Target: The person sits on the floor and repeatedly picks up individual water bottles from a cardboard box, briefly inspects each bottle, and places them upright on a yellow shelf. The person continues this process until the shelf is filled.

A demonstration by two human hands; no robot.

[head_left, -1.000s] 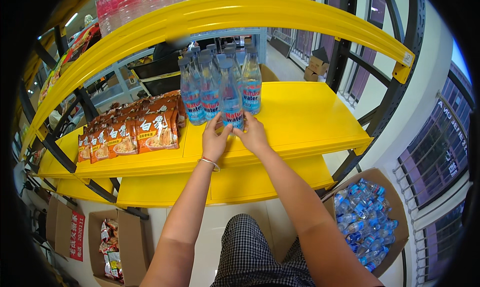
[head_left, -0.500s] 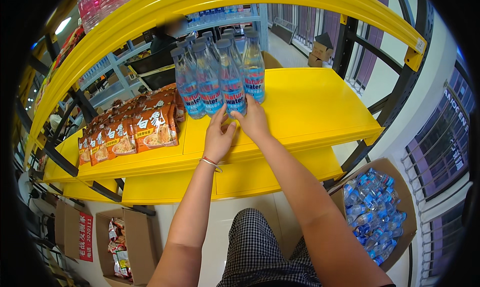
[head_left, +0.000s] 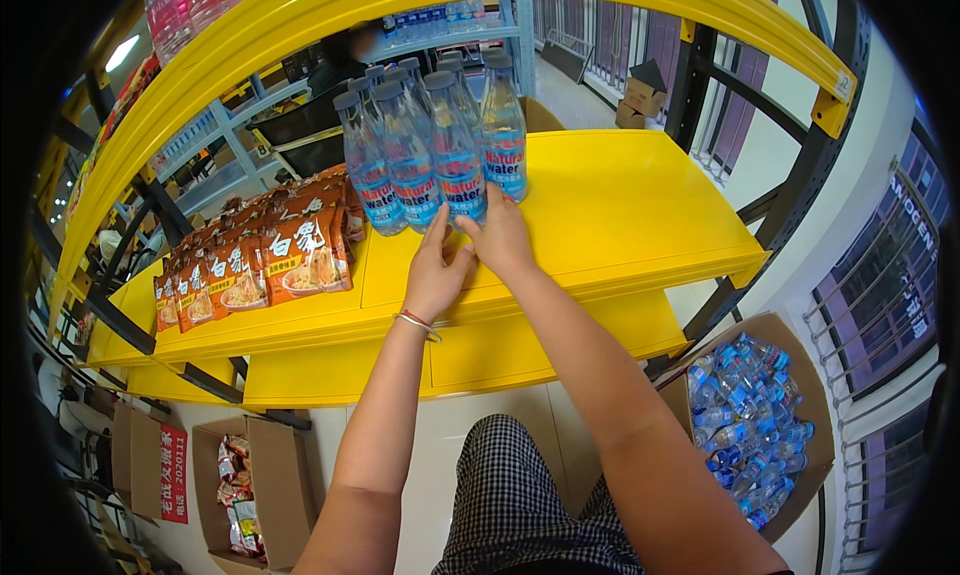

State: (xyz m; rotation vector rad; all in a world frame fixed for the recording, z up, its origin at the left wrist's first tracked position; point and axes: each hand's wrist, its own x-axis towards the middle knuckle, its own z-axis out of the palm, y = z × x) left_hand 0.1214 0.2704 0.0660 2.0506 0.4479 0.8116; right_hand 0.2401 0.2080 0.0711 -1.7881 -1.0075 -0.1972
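Several clear water bottles (head_left: 430,145) with blue labels stand upright in a tight cluster on the yellow shelf (head_left: 620,215). My left hand (head_left: 435,270) rests on the shelf with its fingertips touching the base of the front bottle (head_left: 458,165). My right hand (head_left: 500,237) sits beside it, fingers against the same bottle's foot. Neither hand wraps around a bottle. A thin bracelet circles my left wrist.
Orange snack packets (head_left: 260,265) stand in rows on the shelf's left part. A cardboard box of water bottles (head_left: 750,425) lies on the floor at lower right, another box with snack bags (head_left: 240,495) at lower left. A yellow upper shelf (head_left: 420,5) arches overhead.
Both hands slid a little farther back along the shelf, and the front bottle now stands closer against the cluster. The view has tilted slightly.
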